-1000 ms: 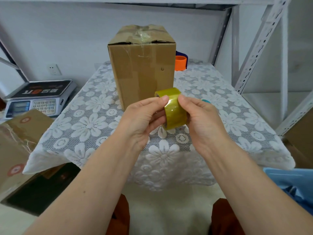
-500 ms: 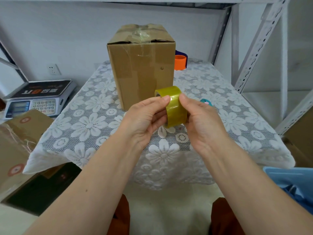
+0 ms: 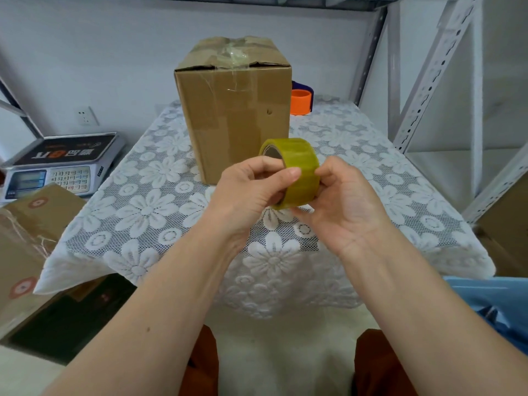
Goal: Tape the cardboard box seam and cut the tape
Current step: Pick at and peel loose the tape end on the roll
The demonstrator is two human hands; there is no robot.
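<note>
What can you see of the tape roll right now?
The tape roll is a wide ring of glossy, yellowish see-through tape, its dark hollow core showing at the upper left. It is held in the air above the lace-covered table, in front of the cardboard box and apart from it. The left hand grips it with the thumb lying across the outer band; the right hand holds the other side with curled fingers. No loose tape end is visible.

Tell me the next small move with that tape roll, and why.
Probably peel the free end loose: both the left hand and right hand grip the tape roll, no strip is pulled out yet, and the cardboard box stands beyond it.
</note>
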